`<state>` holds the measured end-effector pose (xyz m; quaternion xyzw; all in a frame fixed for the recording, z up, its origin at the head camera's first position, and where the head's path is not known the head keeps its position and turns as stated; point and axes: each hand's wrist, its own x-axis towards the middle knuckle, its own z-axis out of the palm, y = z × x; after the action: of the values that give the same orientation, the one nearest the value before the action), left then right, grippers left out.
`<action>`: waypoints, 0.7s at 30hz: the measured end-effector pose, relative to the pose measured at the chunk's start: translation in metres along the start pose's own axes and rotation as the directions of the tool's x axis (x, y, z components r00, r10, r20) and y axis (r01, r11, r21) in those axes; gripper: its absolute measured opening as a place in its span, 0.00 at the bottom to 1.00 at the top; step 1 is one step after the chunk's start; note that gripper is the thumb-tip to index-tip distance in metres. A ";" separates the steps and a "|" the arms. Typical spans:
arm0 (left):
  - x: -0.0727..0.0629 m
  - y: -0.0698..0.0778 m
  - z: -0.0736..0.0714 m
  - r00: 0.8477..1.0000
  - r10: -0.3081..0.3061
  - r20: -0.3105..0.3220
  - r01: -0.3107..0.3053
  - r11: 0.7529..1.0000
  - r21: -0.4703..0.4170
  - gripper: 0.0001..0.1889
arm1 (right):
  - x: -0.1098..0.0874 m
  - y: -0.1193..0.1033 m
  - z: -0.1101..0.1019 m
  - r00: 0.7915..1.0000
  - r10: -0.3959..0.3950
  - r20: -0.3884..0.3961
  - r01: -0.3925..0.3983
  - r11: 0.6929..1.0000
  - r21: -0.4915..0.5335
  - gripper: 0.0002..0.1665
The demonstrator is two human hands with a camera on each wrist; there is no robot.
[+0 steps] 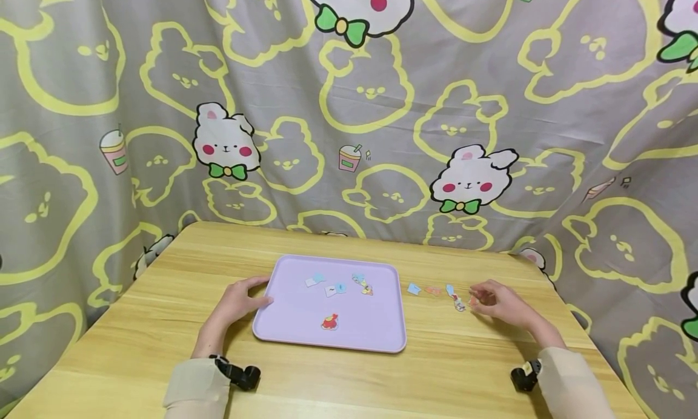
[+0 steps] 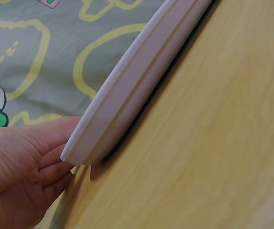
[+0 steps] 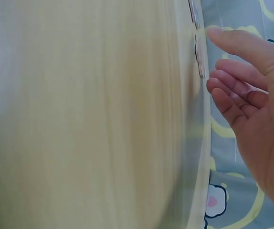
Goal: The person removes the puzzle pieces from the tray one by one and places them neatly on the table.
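In the head view a lilac tray (image 1: 357, 341) lies on the table. My left hand (image 1: 238, 299) holds its left edge, the thumb over the rim; the left wrist view shows the fingers (image 2: 56, 174) by the tray's corner. Several small flat cut-outs are on the tray, including a red one (image 1: 329, 322), a yellow one (image 1: 367, 287) and a pale blue one (image 1: 340, 287). To the tray's right, my right hand (image 1: 498, 301) hovers with loosely bent fingers beside an orange cut-out (image 1: 472, 300). In the right wrist view, thumb and fingers are apart, with nothing seen between them.
More cut-outs lie between the tray and my right hand: a blue one (image 1: 414, 289), an orange-pink one (image 1: 433, 290) and a grey-and-red one (image 1: 458, 304). The wooden table (image 1: 327, 382) ends at a patterned grey curtain (image 1: 305, 92) behind and at both sides.
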<state>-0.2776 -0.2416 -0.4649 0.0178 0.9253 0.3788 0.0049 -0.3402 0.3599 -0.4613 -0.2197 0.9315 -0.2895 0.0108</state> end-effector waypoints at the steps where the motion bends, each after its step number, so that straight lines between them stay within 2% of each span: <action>1: 0.000 0.000 0.000 1.000 0.001 -0.001 -0.001 1.000 0.000 0.30 | 0.001 -0.001 0.001 1.000 -0.007 -0.010 0.007 1.000 0.002 0.30; 21: 0.002 -0.001 0.002 1.000 0.001 -0.016 -0.001 1.000 -0.007 0.30 | 0.030 -0.041 0.028 0.994 -0.111 -0.009 0.111 0.991 0.075 0.29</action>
<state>-0.2791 -0.2411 -0.4670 0.0152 0.9239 0.3823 -0.0025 -0.3470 0.3025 -0.4588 -0.2701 0.9063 -0.3252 0.0008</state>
